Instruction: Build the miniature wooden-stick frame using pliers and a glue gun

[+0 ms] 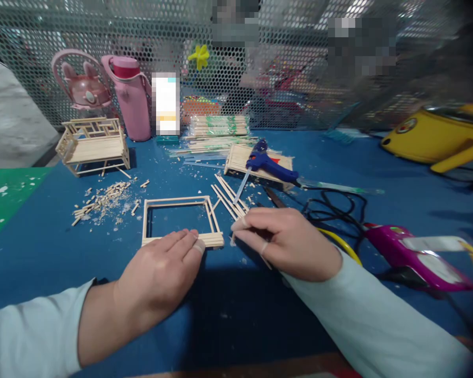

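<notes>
The wooden frame (pixel 215 240) lies under the left hand (pixel 163 270) — open, flat across its near edge. Beside it, the right hand (pixel 289 244) bends its fingers over sticks (pixel 223 200) (grip unclear).

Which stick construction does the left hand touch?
The open rectangular frame; the miniature bench stands farther left, and the slatted piece lies under the blue glue gun.

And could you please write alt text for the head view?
The left hand rests on a rectangular stick frame; the right hand is at thin wooden sticks beside it. Behind are a glue gun and a miniature bench.
</notes>
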The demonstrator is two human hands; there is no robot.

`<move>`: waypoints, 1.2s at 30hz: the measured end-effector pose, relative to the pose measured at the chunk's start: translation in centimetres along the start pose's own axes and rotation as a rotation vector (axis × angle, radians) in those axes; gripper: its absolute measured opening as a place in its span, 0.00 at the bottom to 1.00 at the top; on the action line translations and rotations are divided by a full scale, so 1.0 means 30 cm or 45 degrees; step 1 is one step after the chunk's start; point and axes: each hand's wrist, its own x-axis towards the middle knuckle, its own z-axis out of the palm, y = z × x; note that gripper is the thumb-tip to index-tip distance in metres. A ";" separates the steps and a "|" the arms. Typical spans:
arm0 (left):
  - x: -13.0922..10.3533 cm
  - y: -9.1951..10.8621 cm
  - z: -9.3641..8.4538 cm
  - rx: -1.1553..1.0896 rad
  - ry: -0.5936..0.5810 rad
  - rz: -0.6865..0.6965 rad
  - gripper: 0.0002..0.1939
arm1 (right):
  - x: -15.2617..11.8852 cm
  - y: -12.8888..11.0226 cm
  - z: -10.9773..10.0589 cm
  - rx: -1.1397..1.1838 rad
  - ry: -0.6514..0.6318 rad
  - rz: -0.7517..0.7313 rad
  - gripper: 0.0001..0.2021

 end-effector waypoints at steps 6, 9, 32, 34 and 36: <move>-0.014 -0.004 0.003 -0.052 -0.014 0.017 0.18 | -0.062 0.058 -0.158 -0.369 0.487 0.470 0.09; -0.013 -0.005 0.001 -0.095 -0.002 0.012 0.18 | -0.136 0.141 -0.179 -0.577 0.074 0.649 0.11; 0.017 0.008 -0.023 0.026 -0.014 0.037 0.16 | -0.280 0.081 -0.029 -0.606 0.092 0.689 0.15; 0.016 0.007 -0.022 0.030 -0.024 0.044 0.15 | -0.278 0.041 -0.032 -0.533 -0.069 0.724 0.17; 0.013 0.004 -0.019 0.022 -0.038 0.051 0.13 | -0.281 0.022 -0.031 -0.477 -0.169 0.744 0.17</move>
